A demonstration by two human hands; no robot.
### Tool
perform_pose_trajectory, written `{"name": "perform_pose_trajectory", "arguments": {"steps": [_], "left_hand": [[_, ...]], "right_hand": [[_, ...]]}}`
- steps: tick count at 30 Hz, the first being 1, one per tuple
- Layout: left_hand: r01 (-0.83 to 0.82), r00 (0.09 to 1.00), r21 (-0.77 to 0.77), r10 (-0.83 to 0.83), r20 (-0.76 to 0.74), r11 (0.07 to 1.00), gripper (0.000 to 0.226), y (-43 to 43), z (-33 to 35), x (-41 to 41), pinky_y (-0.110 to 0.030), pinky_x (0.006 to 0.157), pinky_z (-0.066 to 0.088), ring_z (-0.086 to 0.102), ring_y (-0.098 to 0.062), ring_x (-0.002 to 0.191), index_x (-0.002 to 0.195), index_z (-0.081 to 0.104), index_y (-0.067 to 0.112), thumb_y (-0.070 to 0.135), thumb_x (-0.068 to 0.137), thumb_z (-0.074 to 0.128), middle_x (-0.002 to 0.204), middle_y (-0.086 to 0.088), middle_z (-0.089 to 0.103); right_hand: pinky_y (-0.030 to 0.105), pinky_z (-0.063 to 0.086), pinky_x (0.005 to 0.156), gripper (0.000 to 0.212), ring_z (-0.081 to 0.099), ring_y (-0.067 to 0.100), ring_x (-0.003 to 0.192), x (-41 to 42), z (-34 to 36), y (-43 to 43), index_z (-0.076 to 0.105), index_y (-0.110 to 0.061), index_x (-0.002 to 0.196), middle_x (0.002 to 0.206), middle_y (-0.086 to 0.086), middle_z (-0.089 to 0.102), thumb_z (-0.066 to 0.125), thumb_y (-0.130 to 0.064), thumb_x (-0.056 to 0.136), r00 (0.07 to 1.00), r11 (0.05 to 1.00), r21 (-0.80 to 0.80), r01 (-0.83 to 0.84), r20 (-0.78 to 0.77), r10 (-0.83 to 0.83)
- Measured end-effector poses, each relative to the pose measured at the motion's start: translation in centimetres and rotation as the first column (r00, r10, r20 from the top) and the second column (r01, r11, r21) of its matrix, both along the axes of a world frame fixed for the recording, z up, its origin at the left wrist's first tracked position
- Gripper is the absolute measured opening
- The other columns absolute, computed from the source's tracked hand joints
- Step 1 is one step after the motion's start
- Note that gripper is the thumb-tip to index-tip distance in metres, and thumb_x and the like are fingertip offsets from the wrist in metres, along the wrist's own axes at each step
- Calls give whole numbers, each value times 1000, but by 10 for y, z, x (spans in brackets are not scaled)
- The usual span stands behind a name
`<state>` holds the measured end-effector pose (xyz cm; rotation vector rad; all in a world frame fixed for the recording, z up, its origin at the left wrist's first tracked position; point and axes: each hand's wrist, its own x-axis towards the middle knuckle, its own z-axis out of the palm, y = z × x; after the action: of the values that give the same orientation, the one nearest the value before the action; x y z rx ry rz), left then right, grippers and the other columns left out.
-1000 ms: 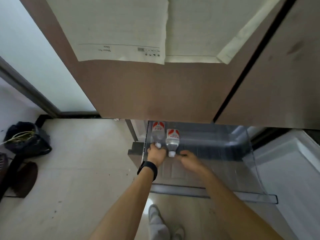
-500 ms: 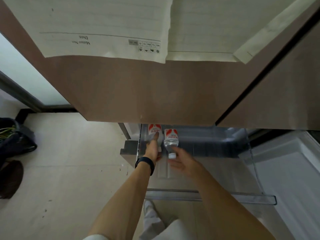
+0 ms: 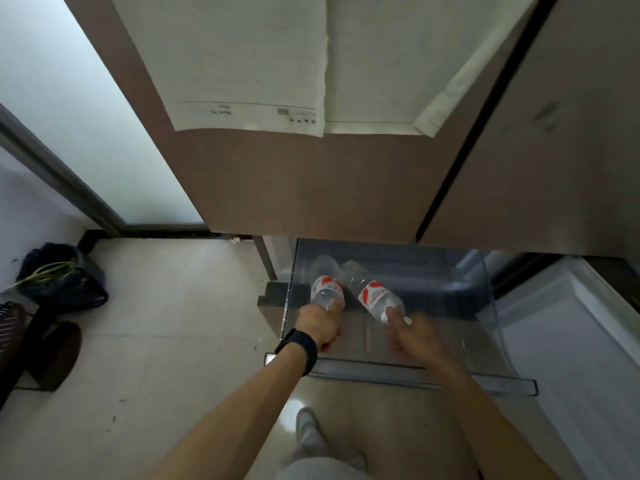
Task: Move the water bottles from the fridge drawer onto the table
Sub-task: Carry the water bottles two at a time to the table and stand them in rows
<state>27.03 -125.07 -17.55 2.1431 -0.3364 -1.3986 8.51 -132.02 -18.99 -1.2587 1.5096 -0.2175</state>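
A: Lying in the clear fridge drawer [image 3: 408,370] are two water bottles, both at its left end. The left bottle [image 3: 325,289] has its cap end hidden inside the left hand [image 3: 320,327], whose fingers are curled shut around the neck. The right bottle [image 3: 375,296] lies slanted, its white cap towards the person, red and white label facing up.

B: And the other hand?

A: The right hand [image 3: 415,336] is at that bottle's cap end. Its thumb touches the neck just beside the cap, but the hand is blurred, so I cannot tell whether the fingers have closed on it.

B: What sits around the drawer?

A: A black wristband [image 3: 298,351] wraps the left wrist. Above the drawer hangs the brown fridge door [image 3: 311,188], with paper sheets [image 3: 277,64] stuck to it. To the right is a white inner wall of the fridge. To the left is pale tiled floor [image 3: 156,341], and well apart from the drawer, near the far left, a black bag [image 3: 65,278] with green stalks poking out.
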Motion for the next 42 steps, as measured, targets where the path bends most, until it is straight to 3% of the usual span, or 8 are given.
{"name": "perform_pose_trajectory", "arguments": {"steps": [4, 7, 11, 18, 26, 30, 34, 42], "left_hand": [[432, 741, 206, -476, 473, 878, 54, 16, 18, 6, -39, 86, 54, 65, -36, 107, 137, 30, 4, 45, 104, 41, 125, -21, 61], [545, 502, 252, -552, 666, 800, 48, 18, 50, 17, -40, 79, 51, 65, -36, 101, 129, 35, 10, 51, 103, 36, 114, -13, 67], [736, 210, 300, -626, 751, 607, 43, 3, 77, 16, -43, 77, 55, 65, -30, 90, 129, 37, 16, 50, 103, 42, 110, -8, 65], [873, 54, 295, -676, 735, 389, 44, -16, 81, -2, -45, 79, 55, 64, -32, 95, 129, 40, 16, 48, 100, 49, 120, -8, 62], [845, 402, -10, -622, 672, 535, 37, -6, 63, 20, -40, 81, 55, 59, -15, 89, 109, 52, 32, 54, 84, 68, 104, 8, 61], [783, 555, -153, -567, 608, 603, 72, 7, 43, 19, -29, 103, 45, 49, -11, 116, 135, 46, 38, 56, 74, 79, 129, 11, 42], [796, 573, -216, -588, 570, 566, 84, 14, 26, 12, -28, 110, 36, 38, -14, 132, 145, 40, 31, 42, 75, 85, 139, 10, 49], [712, 665, -261, -506, 550, 652, 64, 11, 12, 1, -41, 94, 52, 58, -14, 108, 126, 48, 29, 33, 75, 86, 120, 8, 61]], "right_hand": [[33, 44, 67, 41, 61, 26, 77, -18, 39, 6, 43, -14, 107, 91, 6, 62, 45, -53, 99, 917, 923, -254, -289, -350, 191], [34, 42, 68, 37, 63, 32, 91, -24, 64, 5, 44, -17, 109, 99, 8, 62, 43, -53, 99, 849, 830, -352, -434, -469, 245], [39, 53, 72, 38, 65, 29, 94, -15, 85, 1, 46, -18, 112, 107, 6, 68, 41, -54, 98, 688, 657, -364, -660, -644, 335], [39, 52, 75, 29, 64, 24, 95, -1, 99, -5, 44, -23, 110, 110, 2, 65, 48, -49, 97, 575, 500, -339, -797, -679, 456], [26, 44, 70, 33, 55, 7, 90, -12, 73, 6, 51, -35, 107, 107, -13, 55, 64, -56, 85, 827, 706, -434, -559, -346, 442], [28, 40, 98, 82, 42, 8, 118, -11, 37, 18, 41, -41, 138, 133, -16, 34, 80, -61, 69, 904, 798, -425, -428, -202, 377], [38, 50, 98, 85, 53, 6, 117, -3, 13, 22, 34, -58, 127, 130, -23, 47, 84, -62, 58, 944, 861, -413, -295, 11, 329], [38, 56, 89, 74, 60, 9, 108, 3, -6, 20, 41, -44, 127, 119, -17, 59, 86, -39, 69, 962, 874, -408, -264, -53, 266]]}}
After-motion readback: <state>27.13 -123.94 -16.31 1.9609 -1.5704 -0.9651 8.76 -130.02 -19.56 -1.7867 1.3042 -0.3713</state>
